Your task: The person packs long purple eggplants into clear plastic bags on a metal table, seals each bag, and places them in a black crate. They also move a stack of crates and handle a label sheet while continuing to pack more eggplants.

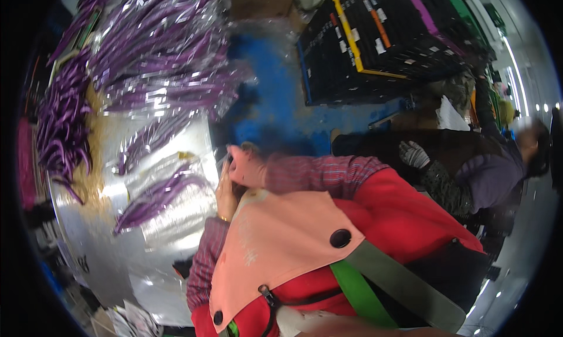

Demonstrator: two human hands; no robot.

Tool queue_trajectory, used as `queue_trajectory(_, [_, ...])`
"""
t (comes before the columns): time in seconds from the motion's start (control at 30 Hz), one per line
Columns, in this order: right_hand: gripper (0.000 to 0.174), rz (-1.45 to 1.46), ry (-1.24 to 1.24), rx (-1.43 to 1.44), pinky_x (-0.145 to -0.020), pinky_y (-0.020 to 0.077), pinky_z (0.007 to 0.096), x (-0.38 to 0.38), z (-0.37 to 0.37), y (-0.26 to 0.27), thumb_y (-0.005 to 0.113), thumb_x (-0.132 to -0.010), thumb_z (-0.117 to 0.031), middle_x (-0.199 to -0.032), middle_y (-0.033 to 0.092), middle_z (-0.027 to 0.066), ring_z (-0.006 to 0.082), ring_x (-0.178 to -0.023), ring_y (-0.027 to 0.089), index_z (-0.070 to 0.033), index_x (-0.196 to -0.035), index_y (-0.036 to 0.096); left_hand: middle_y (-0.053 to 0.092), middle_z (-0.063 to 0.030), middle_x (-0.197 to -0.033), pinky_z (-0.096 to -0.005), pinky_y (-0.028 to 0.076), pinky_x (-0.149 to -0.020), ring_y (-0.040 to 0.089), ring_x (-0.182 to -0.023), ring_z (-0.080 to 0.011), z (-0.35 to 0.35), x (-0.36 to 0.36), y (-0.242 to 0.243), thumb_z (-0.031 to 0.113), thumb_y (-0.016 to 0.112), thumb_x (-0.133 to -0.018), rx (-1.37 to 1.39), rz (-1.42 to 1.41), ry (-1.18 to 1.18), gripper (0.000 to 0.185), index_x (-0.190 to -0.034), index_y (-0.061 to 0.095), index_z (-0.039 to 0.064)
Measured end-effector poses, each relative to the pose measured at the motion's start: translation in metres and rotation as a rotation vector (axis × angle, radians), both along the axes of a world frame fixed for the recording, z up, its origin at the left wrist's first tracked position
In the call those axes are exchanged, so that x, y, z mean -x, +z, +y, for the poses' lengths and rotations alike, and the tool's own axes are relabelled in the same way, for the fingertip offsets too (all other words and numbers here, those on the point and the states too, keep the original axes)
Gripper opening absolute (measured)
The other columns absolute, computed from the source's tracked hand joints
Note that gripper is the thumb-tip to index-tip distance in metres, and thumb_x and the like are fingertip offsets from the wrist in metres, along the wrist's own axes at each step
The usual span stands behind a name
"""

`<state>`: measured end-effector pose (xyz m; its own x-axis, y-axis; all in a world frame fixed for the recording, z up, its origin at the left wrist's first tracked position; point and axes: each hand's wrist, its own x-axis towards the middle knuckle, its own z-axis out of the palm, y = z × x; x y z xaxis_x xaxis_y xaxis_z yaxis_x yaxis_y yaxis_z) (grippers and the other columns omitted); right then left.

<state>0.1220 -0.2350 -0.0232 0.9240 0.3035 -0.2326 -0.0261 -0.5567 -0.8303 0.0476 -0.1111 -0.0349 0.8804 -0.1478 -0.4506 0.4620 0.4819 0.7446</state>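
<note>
My left hand [225, 195] and my right hand [247, 166] meet close together at the edge of the metal table [105, 253]. The right hand's fingers are curled and blurred. The left hand's fingers point up beside them. A thin, shiny strip of what looks like clear plastic film [221, 154] shows at the fingertips; how each hand grips it is hidden. On the table beside my hands, a bundle of slender purple vegetables [156, 196], apparently long eggplants, lies across a stack of clear plastic bags [176, 220]. Another bundle in clear plastic [151, 141] lies just beyond.
Many plastic-wrapped purple bundles [167, 51] are heaped at the table's far part. Loose purple vegetables [66, 121] are piled at its left side. Black crates [374, 38] with coloured strips stand on the blue floor [264, 82]. A co-worker with a striped glove [414, 154] is at the right.
</note>
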Motion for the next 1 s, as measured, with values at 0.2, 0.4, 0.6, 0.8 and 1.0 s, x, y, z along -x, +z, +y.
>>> queue_trajectory(0.2, [0.055, 0.165, -0.009, -0.039, -0.094, 0.0510, 0.0465, -0.003, 0.004, 0.005, 0.065, -0.081, -0.017, -0.113, 0.066, 0.0316, 0.0446, -0.109, 0.064, 0.006, -0.129, 0.050, 0.038, -0.0137, -0.154, -0.0406, 0.042, -0.111, 0.046, -0.137, -0.0283, 0.004, 0.000, 0.004, 0.043, 0.039, -0.108, 0.091, 0.000, 0.007, 0.067, -0.159, 0.021, 0.004])
queue_trajectory(0.4, [0.050, 0.150, -0.004, -0.075, -0.094, 0.0508, 0.0467, -0.006, 0.003, 0.010, 0.064, -0.083, -0.015, -0.114, 0.065, 0.0306, 0.0444, -0.109, 0.064, 0.006, -0.126, 0.051, 0.032, -0.0144, -0.158, -0.0449, 0.037, -0.114, 0.040, -0.141, -0.0301, 0.000, 0.001, 0.008, 0.049, 0.041, -0.106, 0.269, -0.017, -0.017, 0.074, -0.159, 0.014, 0.004])
queue_trajectory(0.6, [0.051, 0.130, -0.011, -0.006, -0.094, 0.0504, 0.0465, -0.013, -0.007, 0.008, 0.065, -0.080, -0.015, -0.114, 0.066, 0.0297, 0.0438, -0.109, 0.064, 0.006, -0.124, 0.051, 0.026, -0.0153, -0.161, -0.0495, 0.033, -0.117, 0.034, -0.145, -0.0317, 0.001, 0.002, 0.007, 0.053, 0.041, -0.105, 0.167, -0.095, -0.057, 0.079, -0.160, 0.013, 0.004])
queue_trajectory(0.8, [0.054, 0.045, -0.124, 0.182, -0.091, 0.0509, 0.0484, -0.031, -0.043, -0.029, 0.067, -0.074, -0.015, -0.106, 0.067, 0.0308, 0.0440, -0.103, 0.066, 0.007, -0.122, 0.053, 0.018, -0.0119, -0.166, -0.0532, 0.017, -0.121, 0.021, -0.151, -0.0320, 0.010, 0.002, -0.007, 0.056, 0.039, -0.104, 0.040, -0.050, -0.084, 0.079, -0.159, 0.015, 0.004])
queue_trajectory(1.0, [0.033, 0.217, -0.389, 0.649, -0.078, 0.0531, 0.0488, -0.053, -0.172, -0.100, 0.068, -0.073, -0.016, -0.088, 0.068, 0.0240, 0.0397, -0.086, 0.068, -0.001, -0.101, 0.061, 0.038, -0.0124, -0.158, -0.0487, 0.033, -0.114, 0.047, -0.133, -0.0327, 0.024, 0.025, -0.001, 0.051, 0.046, -0.103, 0.132, 0.018, 0.004, 0.071, -0.151, 0.037, -0.001])
